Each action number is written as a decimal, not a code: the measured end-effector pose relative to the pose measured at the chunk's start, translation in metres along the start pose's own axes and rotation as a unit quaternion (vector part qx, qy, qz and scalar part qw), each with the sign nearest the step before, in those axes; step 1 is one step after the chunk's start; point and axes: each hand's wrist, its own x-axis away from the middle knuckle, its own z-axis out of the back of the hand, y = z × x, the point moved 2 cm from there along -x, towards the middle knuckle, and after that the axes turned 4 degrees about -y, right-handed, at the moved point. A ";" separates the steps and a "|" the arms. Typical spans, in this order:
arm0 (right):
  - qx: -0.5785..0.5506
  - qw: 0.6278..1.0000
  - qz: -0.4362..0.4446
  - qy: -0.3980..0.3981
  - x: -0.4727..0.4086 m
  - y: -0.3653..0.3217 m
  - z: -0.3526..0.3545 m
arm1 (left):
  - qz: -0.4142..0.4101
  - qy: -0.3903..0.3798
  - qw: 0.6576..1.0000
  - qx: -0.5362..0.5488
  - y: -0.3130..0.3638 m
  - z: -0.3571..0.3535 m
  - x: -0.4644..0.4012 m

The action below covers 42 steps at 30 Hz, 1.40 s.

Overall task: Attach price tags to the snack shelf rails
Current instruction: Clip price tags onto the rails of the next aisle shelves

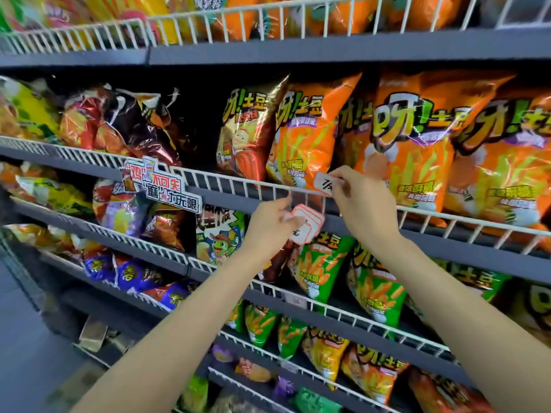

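Both bare forearms come up from the bottom of the view toward the middle shelf. The left hand has its fingers curled round a small stack of white price tags with red borders, thumb pinching them, and its fingertip touches the white wire shelf rail just above. At about 2 o'clock from it, the right hand pinches a single white rounded price tag with dark handwriting and holds it right against the top wire of that rail. Straight behind the tag sits an orange potato-stick snack bag, with more orange bags off at 3 o'clock. Over at 9 o'clock on the same rail hangs a red-and-white cardboard promo sign. Lower shelves hold green snack bags.
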 end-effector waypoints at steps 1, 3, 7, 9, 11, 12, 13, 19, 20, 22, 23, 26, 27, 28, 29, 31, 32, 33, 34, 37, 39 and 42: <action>0.005 1.000 -0.002 -0.002 -0.001 -0.001 -0.001 | -0.011 -0.018 1.000 -0.017 0.000 -0.002 0.002; 0.011 1.000 0.003 -0.004 -0.002 -0.003 -0.002 | -0.032 -0.055 0.997 -0.038 0.001 -0.010 0.004; 0.007 1.000 0.002 0.006 -0.004 -0.002 -0.003 | -0.011 -0.006 1.000 -0.010 -0.001 -0.012 0.000; -0.002 1.000 0.000 0.003 -0.004 0.000 -0.004 | 0.014 0.010 1.000 0.020 -0.006 -0.007 -0.003; -0.013 1.000 0.001 -0.005 -0.005 0.000 -0.005 | 0.023 0.003 0.999 0.037 -0.009 -0.003 -0.004; -0.017 1.000 0.001 -0.006 -0.005 -0.001 -0.006 | 0.021 -0.003 0.999 0.037 -0.009 -0.001 -0.005; -0.018 1.000 0.001 -0.006 -0.005 -0.003 -0.006 | 0.019 -0.009 0.999 0.038 -0.009 0.000 -0.006; -0.004 1.000 0.001 -0.004 -0.004 -0.009 -0.004 | -0.004 -0.030 0.997 0.074 -0.011 0.001 -0.006; -0.003 1.000 0.002 -0.006 -0.004 -0.010 -0.004 | -0.009 -0.032 0.997 0.072 -0.011 0.002 -0.006; -0.001 1.000 0.003 -0.009 -0.004 -0.011 -0.004 | -0.019 -0.037 0.997 0.062 -0.012 0.003 -0.005; 0.003 1.000 0.001 -0.009 -0.004 -0.012 -0.003 | -0.024 -0.039 0.997 0.060 -0.014 0.004 -0.005; 0.023 1.000 -0.006 -0.007 -0.004 -0.013 -0.003 | -0.029 -0.035 0.997 0.061 -0.017 0.006 -0.006; 0.029 1.000 -0.006 -0.007 -0.004 -0.014 -0.003 | -0.027 -0.036 0.997 0.064 -0.019 0.007 -0.006; 0.034 0.999 -0.004 -0.007 -0.004 -0.015 -0.004 | -0.025 -0.038 0.997 0.066 -0.021 0.009 -0.006; 0.035 0.999 -0.002 -0.006 -0.004 -0.016 -0.004 | -0.021 -0.042 0.997 0.065 -0.022 0.010 -0.006; 0.029 1.000 -0.002 0.000 -0.005 -0.017 -0.007 | -0.012 -0.055 0.997 0.058 -0.028 0.014 -0.006; 0.025 1.000 -0.003 0.002 -0.006 -0.017 -0.008 | -0.010 -0.064 0.997 0.049 -0.030 0.015 -0.006; 0.023 1.000 -0.005 0.002 -0.007 -0.018 -0.009 | -0.012 -0.073 0.997 0.039 -0.033 0.016 -0.005; 0.023 1.000 -0.005 -0.001 -0.007 -0.018 -0.010 | -0.015 -0.082 0.996 0.031 -0.035 0.018 -0.006; 0.047 0.999 0.003 -0.014 -0.007 -0.022 -0.014 | -0.016 -0.104 0.994 0.014 -0.039 0.024 -0.006; 0.088 0.996 0.015 -0.021 -0.006 -0.025 -0.017 | -0.015 -0.117 0.993 0.012 -0.040 0.027 -0.006; 0.149 0.988 0.035 -0.014 -0.003 -0.026 -0.021 | -0.022 -0.126 0.992 0.009 -0.040 0.030 -0.005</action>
